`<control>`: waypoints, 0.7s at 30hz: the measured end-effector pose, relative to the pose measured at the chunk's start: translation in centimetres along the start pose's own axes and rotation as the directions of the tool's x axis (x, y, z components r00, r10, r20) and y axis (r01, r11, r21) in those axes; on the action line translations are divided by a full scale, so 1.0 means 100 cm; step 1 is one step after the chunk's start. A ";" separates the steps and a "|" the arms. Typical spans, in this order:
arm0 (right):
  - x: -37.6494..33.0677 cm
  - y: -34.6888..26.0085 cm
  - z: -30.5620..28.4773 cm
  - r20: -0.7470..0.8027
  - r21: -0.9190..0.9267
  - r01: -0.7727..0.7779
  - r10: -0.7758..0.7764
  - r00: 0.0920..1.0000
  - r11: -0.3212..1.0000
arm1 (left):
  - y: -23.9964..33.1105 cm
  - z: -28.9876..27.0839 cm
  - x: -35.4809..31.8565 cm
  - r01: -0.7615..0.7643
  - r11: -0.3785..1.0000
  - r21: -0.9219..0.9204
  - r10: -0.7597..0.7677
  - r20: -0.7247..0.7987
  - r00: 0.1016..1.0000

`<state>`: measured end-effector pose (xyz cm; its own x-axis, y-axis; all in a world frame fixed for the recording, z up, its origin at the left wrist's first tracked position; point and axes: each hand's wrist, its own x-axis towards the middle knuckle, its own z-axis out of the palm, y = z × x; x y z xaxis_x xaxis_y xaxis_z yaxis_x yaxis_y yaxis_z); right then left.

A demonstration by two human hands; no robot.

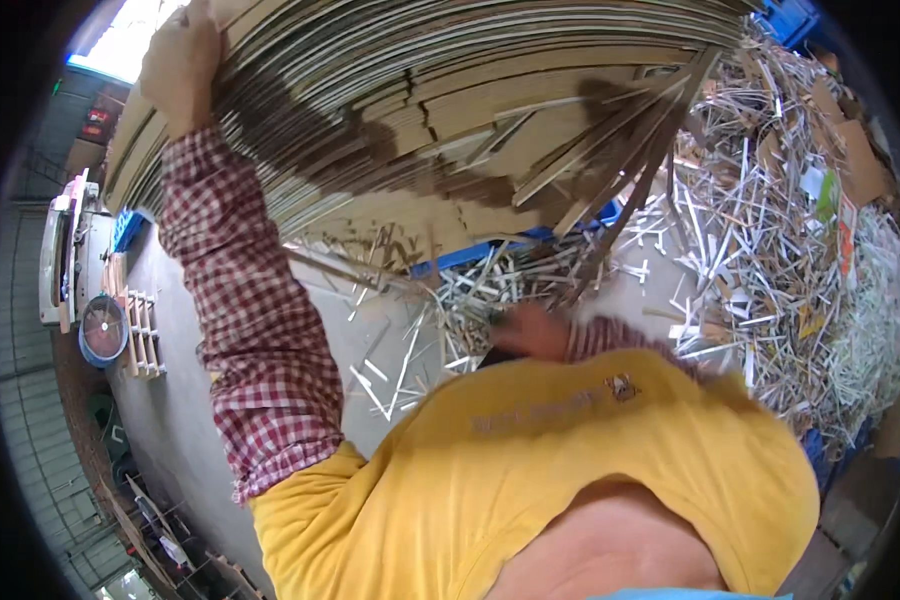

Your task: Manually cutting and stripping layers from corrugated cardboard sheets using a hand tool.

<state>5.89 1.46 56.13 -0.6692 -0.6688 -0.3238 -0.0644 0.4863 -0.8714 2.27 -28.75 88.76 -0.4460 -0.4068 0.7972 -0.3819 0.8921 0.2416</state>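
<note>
A tall stack of cardboard sheets (370,130) fills the upper middle, its layered edges facing me. At its left end, my left hand (182,72) is closed on the edge of the stack, with the fingertips partly out of sight at the top. Loose cardboard strips (610,160) hang and jut out from the stack's right side. Low in front of my chest is my right hand (530,332), smeared by motion. It is nearest the scraps below the stack, and its fingers cannot be made out.
A large heap of cut paper and cardboard strips (770,230) rises on the right. More scraps (480,300) lie on the grey floor (185,400) beside a blue pallet edge (490,250). To the left stand a round fan (103,330) and a wooden rack (145,335).
</note>
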 end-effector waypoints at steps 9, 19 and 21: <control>0.041 0.023 -0.049 0.312 -0.069 0.212 -0.181 0.933 0.975 | -0.009 0.003 -0.002 0.007 0.985 -0.172 0.002 0.047 0.999; 0.095 -0.016 -0.031 0.053 0.125 0.167 -0.175 0.983 0.978 | -0.006 -0.001 -0.003 0.046 0.972 -0.230 -0.029 0.075 0.997; 0.098 -0.015 -0.024 -0.001 0.179 0.155 -0.158 0.987 0.972 | -0.008 -0.001 -0.002 0.039 0.979 -0.200 -0.023 0.079 0.997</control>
<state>-2.38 -4.42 55.13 -0.6514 -0.7365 -0.1821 -0.0339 0.2680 -0.9628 2.75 -29.32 88.50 -0.4991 -0.4417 0.7455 -0.2292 0.8970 0.3780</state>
